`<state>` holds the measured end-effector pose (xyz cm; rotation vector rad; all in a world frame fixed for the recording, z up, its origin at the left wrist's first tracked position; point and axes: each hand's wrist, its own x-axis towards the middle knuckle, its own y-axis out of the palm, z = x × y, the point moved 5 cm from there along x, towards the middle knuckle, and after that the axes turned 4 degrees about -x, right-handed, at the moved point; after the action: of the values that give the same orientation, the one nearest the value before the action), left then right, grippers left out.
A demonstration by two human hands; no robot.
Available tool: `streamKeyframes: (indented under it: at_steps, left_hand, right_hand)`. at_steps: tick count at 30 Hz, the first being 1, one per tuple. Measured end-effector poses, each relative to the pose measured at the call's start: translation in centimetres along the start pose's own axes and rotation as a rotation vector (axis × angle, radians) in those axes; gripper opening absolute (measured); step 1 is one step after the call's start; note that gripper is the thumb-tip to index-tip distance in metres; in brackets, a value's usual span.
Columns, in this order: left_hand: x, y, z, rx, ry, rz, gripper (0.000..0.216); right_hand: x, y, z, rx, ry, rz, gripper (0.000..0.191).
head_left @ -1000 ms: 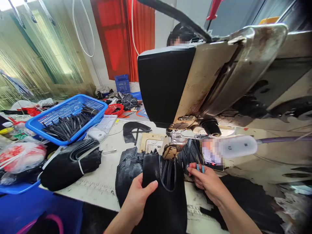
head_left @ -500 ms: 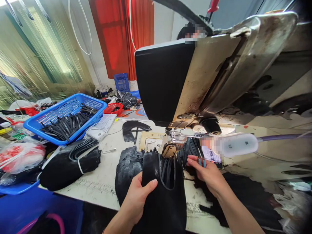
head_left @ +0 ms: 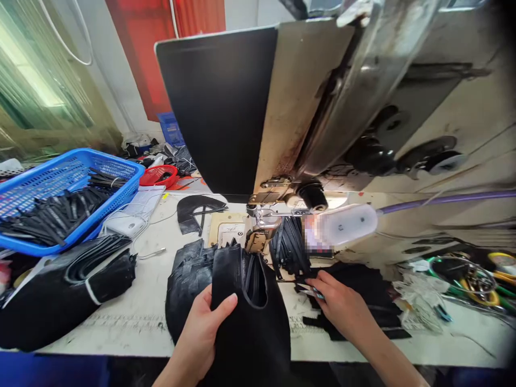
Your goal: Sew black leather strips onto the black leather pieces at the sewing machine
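Note:
My left hand (head_left: 205, 328) grips a black leather piece (head_left: 252, 344) shaped like a shoe upper, thumb on top. A rounded opening in it faces the sewing machine's presser foot area (head_left: 258, 240). Between the fingers of my right hand (head_left: 336, 301) are small scissors (head_left: 310, 292) with a blue handle, blades pointing left. Its fingertips touch or hover just over a stack of flat black pieces (head_left: 358, 282); contact is unclear. Left of the held piece lies a stack of similar black leather parts (head_left: 187, 285). Black strips (head_left: 288, 247) lie behind, beside the machine.
The sewing machine head (head_left: 306, 107) overhangs the table. A white lamp (head_left: 350, 226) sits under its arm. At left are a blue basket (head_left: 121, 188) of black strips and a tied black bundle (head_left: 44, 301). Spools and rings (head_left: 475, 279) lie at right.
The view has swung right, so table items appear further left. My right hand with the scissors has moved from the black strips down toward the stack of flat black pieces. The left hand keeps its hold.

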<state>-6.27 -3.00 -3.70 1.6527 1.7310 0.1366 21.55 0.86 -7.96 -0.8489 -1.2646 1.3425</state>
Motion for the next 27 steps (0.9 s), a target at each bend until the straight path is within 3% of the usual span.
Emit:
streamKeyframes:
  at_steps: [5,8,10,13,16,18,20,23,27]
  left_hand:
    - [-0.1,0.0,0.0,-0.015,0.004,-0.021,0.042]
    - [-0.1,0.0,0.1,-0.015,-0.008,-0.005,0.04]
    - [0.0,0.1,0.2,-0.018,-0.004,0.012,0.039]
    - [0.1,0.1,0.1,-0.026,0.017,0.021,0.04]
    - [0.0,0.2,0.0,-0.018,0.049,0.028,0.041]
    - [-0.1,0.3,-0.1,-0.013,0.081,0.031,0.041]
    - [-0.1,0.2,-0.2,-0.009,0.103,0.028,0.04]
    - [-0.1,0.1,0.0,0.015,0.106,0.025,0.034]
    - [-0.1,-0.1,0.0,0.108,0.135,-0.001,0.028]
  right_hand:
    - [-0.1,-2.5,0.3,0.028,0.008,-0.14,0.029]
    - [-1.2,-6.0,3.0,0.265,0.077,-0.377,0.027]
    - [-2.1,-7.2,5.3,0.46,0.19,-0.43,0.018]
    - [-2.8,-6.3,8.2,0.935,0.462,-0.327,0.028]
    - [-2.7,-3.3,11.4,1.457,0.671,0.024,0.045]
    - [-2.5,-1.8,13.2,1.613,0.698,0.249,0.052]
    - [-2.3,-0.9,14.2,1.615,0.661,0.368,0.051]
    - [-2.2,0.1,14.6,1.448,0.549,0.438,0.049]
    - [-1.4,-0.5,14.5,1.094,0.267,0.353,0.046]
